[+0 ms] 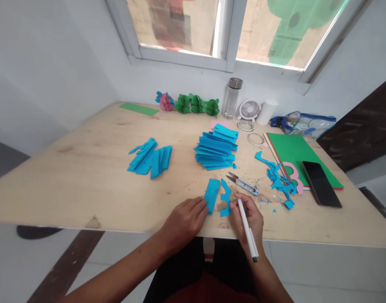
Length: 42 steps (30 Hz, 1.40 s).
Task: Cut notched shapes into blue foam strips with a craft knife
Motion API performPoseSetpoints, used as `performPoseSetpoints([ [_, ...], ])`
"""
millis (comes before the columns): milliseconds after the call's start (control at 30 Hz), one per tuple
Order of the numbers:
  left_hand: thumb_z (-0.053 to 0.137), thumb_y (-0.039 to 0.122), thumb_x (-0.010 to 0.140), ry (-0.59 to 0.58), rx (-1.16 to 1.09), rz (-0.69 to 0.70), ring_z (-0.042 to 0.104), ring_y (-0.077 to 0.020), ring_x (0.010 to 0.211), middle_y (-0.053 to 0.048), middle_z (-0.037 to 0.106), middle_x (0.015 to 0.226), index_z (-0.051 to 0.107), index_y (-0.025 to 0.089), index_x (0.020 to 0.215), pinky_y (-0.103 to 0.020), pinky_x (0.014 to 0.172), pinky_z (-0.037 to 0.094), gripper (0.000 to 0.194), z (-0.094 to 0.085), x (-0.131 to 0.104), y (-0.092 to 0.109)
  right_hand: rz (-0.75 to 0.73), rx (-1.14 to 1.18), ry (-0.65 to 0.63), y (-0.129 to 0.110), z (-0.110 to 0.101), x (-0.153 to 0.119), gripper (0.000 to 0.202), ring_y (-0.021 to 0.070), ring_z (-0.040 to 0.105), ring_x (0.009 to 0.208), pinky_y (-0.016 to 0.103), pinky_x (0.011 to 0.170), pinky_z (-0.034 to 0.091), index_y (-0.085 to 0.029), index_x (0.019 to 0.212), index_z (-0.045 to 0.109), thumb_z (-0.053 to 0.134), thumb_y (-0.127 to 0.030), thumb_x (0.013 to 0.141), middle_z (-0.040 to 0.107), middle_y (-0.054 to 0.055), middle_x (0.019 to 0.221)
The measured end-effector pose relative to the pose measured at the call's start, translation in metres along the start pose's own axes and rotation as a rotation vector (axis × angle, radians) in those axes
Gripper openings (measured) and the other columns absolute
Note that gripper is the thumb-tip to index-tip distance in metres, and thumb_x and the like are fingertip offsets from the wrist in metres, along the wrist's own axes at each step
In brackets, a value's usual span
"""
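Observation:
My left hand (187,216) rests on the table, its fingertips on the lower left edge of a blue paper strip (212,193). Just right of that strip lies a blue cut-out with a wavy edge (225,198), and the fingertips of my right hand (248,214) reach its right side. A white pen (247,229) is gripped in my right hand, its dark end pointing down toward me. Thread snips (243,184) lie beyond my right hand. Farther back sits a stack of folded blue paper (215,149).
More folded blue paper (151,160) lies left. Blue scraps (278,179), a pink cut-out (293,176), green sheets (297,151) and a phone (321,184) are right. Along the wall stand green paper figures (196,104), a glass bottle (232,99) and a small fan (249,109).

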<state>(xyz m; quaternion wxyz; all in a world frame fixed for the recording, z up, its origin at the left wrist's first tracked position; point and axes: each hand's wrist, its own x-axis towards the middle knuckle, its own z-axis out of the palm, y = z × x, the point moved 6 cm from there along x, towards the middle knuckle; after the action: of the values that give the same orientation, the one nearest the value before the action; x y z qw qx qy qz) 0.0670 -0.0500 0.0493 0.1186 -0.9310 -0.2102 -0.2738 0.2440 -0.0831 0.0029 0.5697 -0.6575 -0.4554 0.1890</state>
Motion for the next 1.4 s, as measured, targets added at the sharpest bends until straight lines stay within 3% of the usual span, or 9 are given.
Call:
performPoseSetpoints([
  [100, 0.047, 0.008, 0.095, 0.04, 0.014, -0.03, 0.072, -0.0232, 0.089, -0.01, 0.075, 0.096, 0.067, 0.017, 0.097, -0.038, 0.078, 0.061, 0.022, -0.012, -0.004, -0.02, -0.02, -0.006, 0.016, 0.001, -0.001, 0.0, 0.025, 0.0189, 0.067, 0.074, 0.031, 0.068, 0.057, -0.021, 0.102, 0.071, 0.066, -0.038, 0.084, 0.072, 0.006, 0.083],
  [267, 0.055, 0.011, 0.093, 0.128, 0.221, -0.149, 0.071, -0.0249, 0.093, -0.008, 0.075, 0.097, 0.067, 0.021, 0.098, -0.041, 0.084, 0.057, 0.016, -0.034, -0.019, -0.079, -0.029, -0.013, 0.03, 0.002, 0.0, -0.001, 0.026, 0.0183, 0.066, 0.069, 0.029, 0.062, 0.055, -0.021, 0.102, 0.071, 0.067, -0.038, 0.083, 0.071, 0.005, 0.081],
  [367, 0.051, 0.013, 0.094, 0.083, 0.213, -0.235, 0.071, -0.0276, 0.09, -0.01, 0.075, 0.093, 0.069, 0.021, 0.089, -0.043, 0.077, 0.056, 0.02, -0.031, -0.027, -0.107, -0.03, -0.015, 0.032, 0.003, 0.001, -0.001, 0.025, 0.0177, 0.065, 0.068, 0.028, 0.06, 0.054, -0.021, 0.101, 0.071, 0.067, -0.038, 0.083, 0.072, 0.006, 0.083],
  [433, 0.047, 0.017, 0.096, 0.023, 0.149, -0.249, 0.07, -0.0286, 0.089, -0.01, 0.074, 0.09, 0.069, 0.021, 0.085, -0.044, 0.075, 0.055, 0.025, -0.024, -0.03, -0.116, -0.03, -0.017, 0.033, 0.003, 0.001, -0.001, 0.025, 0.0177, 0.065, 0.068, 0.028, 0.06, 0.054, -0.022, 0.1, 0.071, 0.067, -0.039, 0.083, 0.072, 0.006, 0.085],
  [533, 0.046, 0.023, 0.098, 0.001, 0.148, -0.258, 0.069, -0.0284, 0.09, -0.01, 0.075, 0.091, 0.07, 0.022, 0.089, -0.045, 0.077, 0.054, 0.026, -0.019, -0.025, -0.117, -0.035, -0.02, 0.03, 0.003, 0.002, -0.001, 0.024, 0.018, 0.066, 0.068, 0.028, 0.06, 0.054, -0.022, 0.099, 0.072, 0.067, -0.04, 0.084, 0.073, 0.006, 0.084],
  [667, 0.043, 0.019, 0.098, -0.005, 0.171, -0.21, 0.067, -0.027, 0.09, -0.01, 0.073, 0.092, 0.069, 0.02, 0.088, -0.042, 0.078, 0.05, 0.028, -0.013, 0.002, -0.106, -0.057, -0.034, 0.026, 0.001, 0.002, -0.001, 0.024, 0.0184, 0.066, 0.069, 0.029, 0.062, 0.055, -0.022, 0.099, 0.072, 0.066, -0.039, 0.084, 0.073, 0.005, 0.083],
  [933, 0.047, 0.001, 0.088, -0.129, 0.196, -0.052, 0.056, -0.0246, 0.072, -0.009, 0.062, 0.072, 0.061, 0.016, 0.07, -0.038, 0.07, 0.041, 0.027, 0.036, 0.064, -0.088, -0.13, -0.13, 0.01, -0.009, 0.002, -0.001, 0.019, 0.021, 0.067, 0.079, 0.034, 0.075, 0.054, -0.023, 0.1, 0.069, 0.062, -0.033, 0.086, 0.072, 0.003, 0.079],
  [1133, 0.049, 0.001, 0.088, -0.142, 0.226, -0.025, 0.054, -0.0251, 0.072, -0.009, 0.058, 0.07, 0.061, 0.016, 0.071, -0.038, 0.069, 0.037, 0.026, 0.061, 0.076, -0.094, -0.168, -0.186, 0.035, -0.014, 0.002, -0.001, 0.017, 0.023, 0.066, 0.083, 0.039, 0.081, 0.052, -0.024, 0.1, 0.068, 0.061, -0.034, 0.087, 0.072, 0.002, 0.078],
  [1400, 0.052, 0.001, 0.087, -0.146, 0.265, 0.028, 0.052, -0.0233, 0.071, -0.009, 0.056, 0.067, 0.062, 0.015, 0.067, -0.038, 0.07, 0.037, 0.026, 0.069, 0.075, -0.095, -0.241, -0.206, -0.014, -0.007, 0.0, 0.002, 0.018, 0.0217, 0.068, 0.08, 0.035, 0.076, 0.052, -0.024, 0.101, 0.068, 0.063, -0.033, 0.085, 0.073, 0.001, 0.079],
])
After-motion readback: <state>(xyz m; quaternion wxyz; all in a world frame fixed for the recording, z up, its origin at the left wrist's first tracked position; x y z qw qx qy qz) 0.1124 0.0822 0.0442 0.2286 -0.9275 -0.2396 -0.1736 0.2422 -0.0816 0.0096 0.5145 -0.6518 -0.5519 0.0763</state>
